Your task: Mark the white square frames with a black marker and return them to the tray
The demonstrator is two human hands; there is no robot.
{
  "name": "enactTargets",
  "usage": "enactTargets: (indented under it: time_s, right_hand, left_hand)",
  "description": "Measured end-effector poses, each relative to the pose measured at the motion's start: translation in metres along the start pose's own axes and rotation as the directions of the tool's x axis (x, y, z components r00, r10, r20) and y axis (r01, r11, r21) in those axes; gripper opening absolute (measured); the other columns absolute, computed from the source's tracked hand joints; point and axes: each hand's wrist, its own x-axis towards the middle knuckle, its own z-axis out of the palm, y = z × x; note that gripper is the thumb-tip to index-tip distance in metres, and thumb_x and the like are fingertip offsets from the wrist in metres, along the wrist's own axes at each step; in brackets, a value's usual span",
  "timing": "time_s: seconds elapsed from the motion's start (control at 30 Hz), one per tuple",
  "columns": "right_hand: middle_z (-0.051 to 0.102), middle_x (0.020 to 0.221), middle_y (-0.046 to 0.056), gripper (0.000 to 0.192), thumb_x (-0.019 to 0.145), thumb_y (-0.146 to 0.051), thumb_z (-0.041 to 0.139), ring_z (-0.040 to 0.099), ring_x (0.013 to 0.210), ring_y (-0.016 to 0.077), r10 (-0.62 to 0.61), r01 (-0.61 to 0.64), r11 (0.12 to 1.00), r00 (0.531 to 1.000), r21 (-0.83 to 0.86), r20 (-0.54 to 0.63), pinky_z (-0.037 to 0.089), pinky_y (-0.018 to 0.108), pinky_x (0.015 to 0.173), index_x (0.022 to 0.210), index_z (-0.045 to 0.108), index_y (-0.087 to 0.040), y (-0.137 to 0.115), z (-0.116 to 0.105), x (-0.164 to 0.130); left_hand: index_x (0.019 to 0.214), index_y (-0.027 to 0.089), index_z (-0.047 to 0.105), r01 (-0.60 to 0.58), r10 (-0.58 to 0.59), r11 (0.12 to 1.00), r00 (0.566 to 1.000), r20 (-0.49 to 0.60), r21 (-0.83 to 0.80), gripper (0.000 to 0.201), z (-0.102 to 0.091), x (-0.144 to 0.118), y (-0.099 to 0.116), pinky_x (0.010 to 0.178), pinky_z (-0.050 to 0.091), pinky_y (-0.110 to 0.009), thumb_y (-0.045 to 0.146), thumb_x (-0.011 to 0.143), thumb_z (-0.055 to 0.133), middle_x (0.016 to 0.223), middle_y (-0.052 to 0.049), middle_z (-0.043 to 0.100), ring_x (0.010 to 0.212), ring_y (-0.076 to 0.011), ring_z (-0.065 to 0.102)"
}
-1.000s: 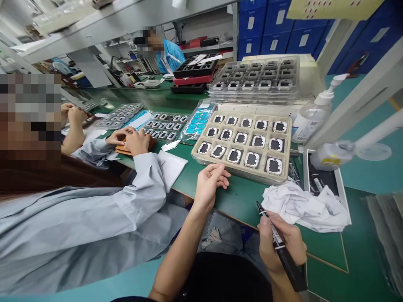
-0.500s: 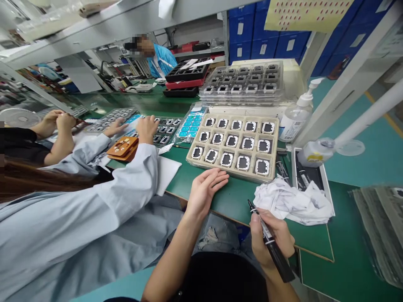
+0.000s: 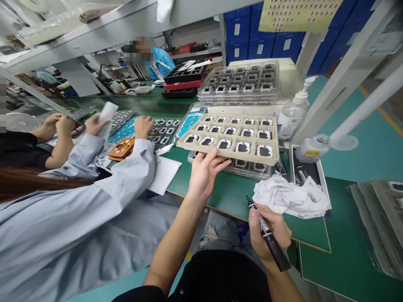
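Marker [image 3: 267,239] gripped in right hand [image 3: 269,235], tip up-left; left hand [image 3: 204,172] grips level beige tray [image 3: 231,136].

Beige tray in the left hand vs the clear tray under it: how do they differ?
The beige moulded tray is opaque, the clear plastic tray see-through. The beige tray is lifted at its near edge by the left hand; the clear tray lies flat on the green table mat. Both hold black square parts in pockets.

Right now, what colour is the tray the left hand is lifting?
Beige, holding dark square parts with white rims; the tray shows best in the head view, its near edge raised by the left hand.
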Motion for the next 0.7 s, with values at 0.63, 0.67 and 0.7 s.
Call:
enactTargets:
  time_s: [0.63, 0.67, 0.7]
  right_hand:
    - [0.085, 0.093, 0.004, 0.014, 0.106, -0.013, 0.080, 0.088, 0.078, 0.0249, 0.024, -0.024, 1.000, 1.000, -0.011, 0.012, 0.079, 0.033, 0.074, 0.112, 0.073, -0.024, -0.008, -0.001, 0.001]
    - [0.085, 0.093, 0.004, 0.014, 0.106, -0.013, 0.080, 0.088, 0.078, 0.0249, 0.024, -0.024, 1.000, 1.000, -0.012, 0.011, 0.079, 0.033, 0.074, 0.111, 0.073, -0.024, -0.008, 0.000, 0.001]
    - [0.085, 0.093, 0.004, 0.014, 0.106, -0.013, 0.081, 0.088, 0.078, 0.0247, 0.023, -0.023, 1.000, 1.000, -0.012, 0.005, 0.079, 0.033, 0.074, 0.111, 0.073, -0.024, -0.008, 0.001, 0.001]
  left_hand:
    - [0.103, 0.027, 0.074, -0.417, 0.419, 0.908, 0.906, -0.065, 0.044, 0.032, 0.005, 0.006, 0.032, 0.095, 0.071, -0.027, 0.036, 0.086, 0.100, 0.104, 0.001, 0.084, 0.099, -0.0157, 0.083]
    - [0.103, 0.027, 0.073, -0.444, 0.446, 0.895, 0.894, -0.042, 0.042, 0.033, 0.013, 0.023, 0.035, 0.098, 0.071, -0.028, 0.038, 0.087, 0.100, 0.104, 0.000, 0.083, 0.103, -0.0169, 0.084]
    - [0.104, 0.026, 0.072, -0.461, 0.462, 0.887, 0.887, -0.024, 0.034, 0.035, 0.022, 0.043, 0.037, 0.102, 0.071, -0.030, 0.039, 0.086, 0.099, 0.105, -0.001, 0.083, 0.107, -0.0182, 0.084]
